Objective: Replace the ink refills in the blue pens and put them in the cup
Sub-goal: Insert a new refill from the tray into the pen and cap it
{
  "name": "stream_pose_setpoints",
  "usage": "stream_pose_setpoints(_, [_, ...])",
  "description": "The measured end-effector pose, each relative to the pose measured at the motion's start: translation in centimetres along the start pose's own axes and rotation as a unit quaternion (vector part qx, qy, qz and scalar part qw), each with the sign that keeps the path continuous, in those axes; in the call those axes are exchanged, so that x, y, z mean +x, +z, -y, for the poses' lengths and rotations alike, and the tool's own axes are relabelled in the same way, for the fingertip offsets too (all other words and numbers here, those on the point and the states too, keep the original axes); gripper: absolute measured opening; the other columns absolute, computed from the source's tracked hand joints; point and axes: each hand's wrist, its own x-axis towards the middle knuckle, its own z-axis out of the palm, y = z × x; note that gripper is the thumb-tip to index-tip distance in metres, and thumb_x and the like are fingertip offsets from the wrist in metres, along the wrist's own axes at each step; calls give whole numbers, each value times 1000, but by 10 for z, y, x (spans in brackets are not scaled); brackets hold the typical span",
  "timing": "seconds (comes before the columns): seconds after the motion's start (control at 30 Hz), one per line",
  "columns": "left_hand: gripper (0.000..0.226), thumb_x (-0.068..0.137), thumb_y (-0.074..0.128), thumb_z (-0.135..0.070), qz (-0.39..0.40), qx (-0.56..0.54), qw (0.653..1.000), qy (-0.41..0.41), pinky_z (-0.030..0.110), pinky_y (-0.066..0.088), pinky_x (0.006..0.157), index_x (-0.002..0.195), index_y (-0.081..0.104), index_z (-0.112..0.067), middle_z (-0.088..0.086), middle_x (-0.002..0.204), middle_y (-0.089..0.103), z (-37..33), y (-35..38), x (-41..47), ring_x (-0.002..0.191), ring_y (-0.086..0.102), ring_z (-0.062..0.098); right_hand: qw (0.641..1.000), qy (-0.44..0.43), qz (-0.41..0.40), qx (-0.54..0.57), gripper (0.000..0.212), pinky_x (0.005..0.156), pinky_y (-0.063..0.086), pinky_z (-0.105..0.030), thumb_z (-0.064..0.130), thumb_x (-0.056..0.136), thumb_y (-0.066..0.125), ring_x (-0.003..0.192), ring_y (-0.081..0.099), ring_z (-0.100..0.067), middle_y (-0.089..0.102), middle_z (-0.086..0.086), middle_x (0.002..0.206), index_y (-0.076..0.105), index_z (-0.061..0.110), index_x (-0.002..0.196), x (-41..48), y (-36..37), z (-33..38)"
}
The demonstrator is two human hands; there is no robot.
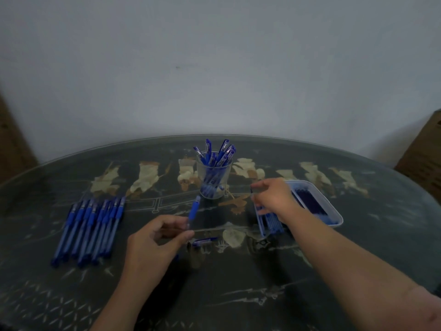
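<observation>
A blue pen [193, 210] is pinched by its clear barrel between the fingers [184, 234] of the left hand [152, 244] at lower centre, its grip end pointed toward the cup [200, 179] of pens at the centre. A thin, blurred refill [251, 189] is pinched by the right hand [274, 199] over the box of refills [269, 224] at centre right. A row of pens [90, 230] is laid on the worktop [238, 295] at the left.

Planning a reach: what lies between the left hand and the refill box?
Head view: one loose blue pen part lies on the table between the left hand and the refill box.
</observation>
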Motion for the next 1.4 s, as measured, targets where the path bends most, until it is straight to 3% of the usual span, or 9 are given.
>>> stream_pose_setpoints(0.13, [36, 67, 83, -7, -1, -7, 1000, -1, 36, 57, 79, 82, 73, -39, -6, 85, 75, 1, 0, 1, 80, 71, 10, 999, -2, -5, -38, 31, 70, 62, -39, -6, 88, 62, 83, 71, -30, 70, -16, 104, 70, 10, 113, 4, 5, 3])
stream_pose_setpoints(0.23, [37, 68, 83, -6, -3, -5, 1000, 7, 29, 58, 78, 81, 73, -39, -6, 84, 75, 2, 0, 2, 80, 71, 9, 998, 3, -10, -59, 26, 62, 61, -33, -8, 89, 61, 88, 69, -31, 68, -14, 105, 71, 8, 107, 7, 6, 3])
stream_pose_setpoints(0.3, [37, 68, 83, -7, 1, 2, 1000, 10, 22, 57, 76, 81, 72, -39, -8, 84, 74, 2, 0, 2, 78, 70, 7, 997, 8, -18, -68, 25, 60, 60, -32, -9, 88, 60, 90, 69, -31, 66, -11, 100, 72, 7, 104, 9, 4, 4])
stream_pose_setpoints(0.47, [28, 68, 83, -7, 3, 5, 1000, 3, 19, 56, 74, 79, 74, -30, -9, 83, 74, 6, -1, 4, 78, 70, 7, 996, 33, -31, -71, 13, 74, 62, -44, -6, 87, 63, 75, 68, -26, 66, -4, 73, 73, 1, 91, 15, 5, 2])
stream_pose_setpoints(0.57, [27, 67, 84, -4, -5, -15, 1000, -5, 23, 58, 76, 83, 74, -23, -5, 83, 75, 7, 1, 5, 78, 71, 11, 996, 28, -41, -76, 14, 73, 61, -50, -3, 86, 61, 78, 72, -33, 73, -19, 83, 74, -5, 92, 20, 10, 0])
stream_pose_setpoints(0.83, [28, 66, 84, -2, -12, -24, 1000, -10, 29, 58, 79, 84, 75, -20, -3, 82, 75, 6, 2, 5, 74, 72, 12, 986, 3, -56, -159, 16, 72, 60, -52, -2, 83, 60, 89, 71, -33, 73, -20, 93, 74, -5, 90, 28, 18, -6])
stream_pose_setpoints(0.97, [26, 66, 84, -3, -11, -19, 1000, -11, 24, 58, 76, 84, 75, -19, -5, 82, 75, 3, 2, 4, 74, 71, 9, 980, -9, -60, -191, 17, 73, 61, -44, -3, 83, 59, 72, 65, -27, 73, -18, 90, 75, -2, 90, 25, 15, -8])
stream_pose_setpoints(1.17, [26, 67, 84, -2, -17, -16, 1000, -10, 19, 57, 74, 85, 75, -19, -6, 82, 75, 2, 2, 4, 74, 71, 8, 977, -32, -47, -206, 22, 71, 51, -32, -2, 90, 59, 91, 66, -28, 72, -10, 99, 77, 9, 96, 20, 12, -9])
stream_pose_setpoints(1.4, [25, 70, 81, 2, -38, -35, 999, 6, 12, 53, 71, 86, 73, -16, -4, 84, 75, 4, 7, 5, 75, 71, 8, 974, -62, -58, -210, 28, 71, 45, -29, -5, 89, 55, 94, 62, -27, 65, -12, 115, 73, 9, 106, 15, 14, -11])
